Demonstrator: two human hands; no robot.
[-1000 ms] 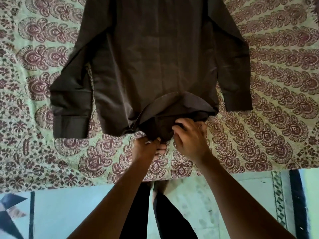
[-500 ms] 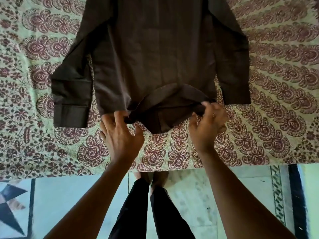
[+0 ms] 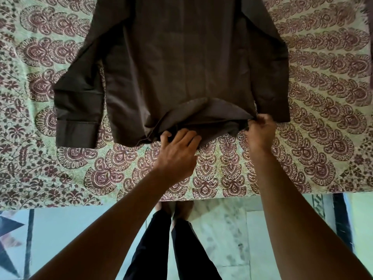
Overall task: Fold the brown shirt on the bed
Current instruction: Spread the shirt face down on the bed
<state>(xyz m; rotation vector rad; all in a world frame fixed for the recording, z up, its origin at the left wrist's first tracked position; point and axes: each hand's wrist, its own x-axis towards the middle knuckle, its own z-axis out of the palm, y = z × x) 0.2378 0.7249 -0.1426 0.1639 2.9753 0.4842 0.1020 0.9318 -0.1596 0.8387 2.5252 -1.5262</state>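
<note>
One brown shirt (image 3: 177, 63) lies spread on the bed (image 3: 323, 81), covering the frame from 12 o'clock down to centre, collar end out of view past the top edge. Bedspread (image 3: 50, 174) is pale green with maroon paisley print, one piece, covers the whole bed. No containers in view, nothing held inside anything. Two sleeves: one sleeve (image 3: 78, 102) runs down toward 9 o'clock, cuff (image 3: 76, 134) flat on the bedspread; the other sleeve (image 3: 268, 73) runs down toward 3 o'clock, its end just beside the right hand. Shirt hem (image 3: 201, 116) is bunched and rolled up at centre, not flat. Two hands, both bare, both at the hem. Left hand (image 3: 177, 152) sits at centre, fingers spread and laid on the loose lower edge of the hem, thumb toward 10 o'clock; grip not closed, more a flat press, whether any cloth is pinched under it cannot be told. Right hand (image 3: 260, 132) at about 2 o'clock from the left hand, fingers curled tight, grip closed on the hem corner, cloth pulled taut from it. Two forearms come up from 6 o'clock. At 6 o'clock, below the bed edge: two legs in black trousers (image 3: 181, 249), feet on a pale marble floor (image 3: 222, 229).
</note>
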